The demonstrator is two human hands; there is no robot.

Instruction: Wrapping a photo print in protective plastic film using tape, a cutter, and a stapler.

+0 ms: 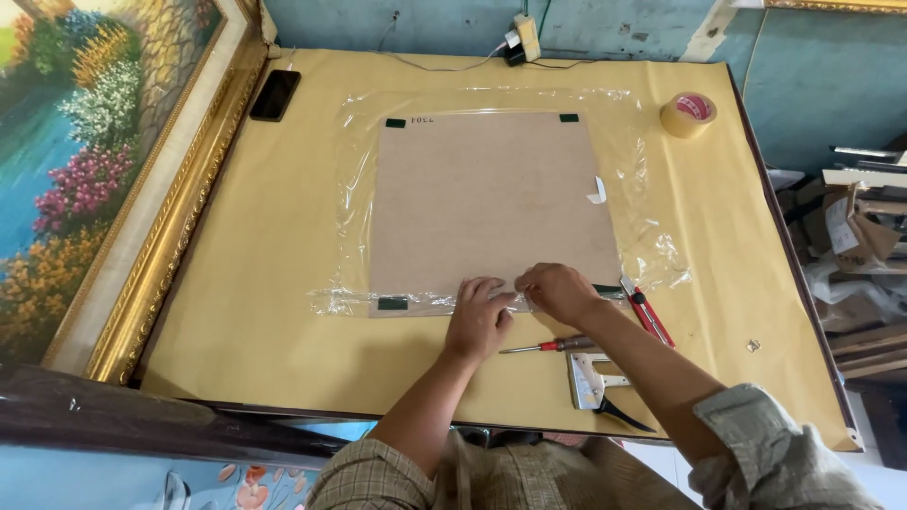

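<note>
Brown backing board (491,203), mid-table on clear plastic film (642,236), near edge under work. Left hand (478,316) flat, fingers spread, pressing film; right hand (557,291) pinching what looks like tape there. Best kept taut, smoothed outward. Red utility knife (646,312), screwdriver (550,347), staple gun (593,382) crowding the near right; open tabletop (274,246) left.

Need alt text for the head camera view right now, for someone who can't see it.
Both hands, left hand and right hand, press on the near edge of a brown backing board lying on clear plastic film on a yellow-covered table. A screwdriver, red utility knife and tape roll lie nearby.
</note>
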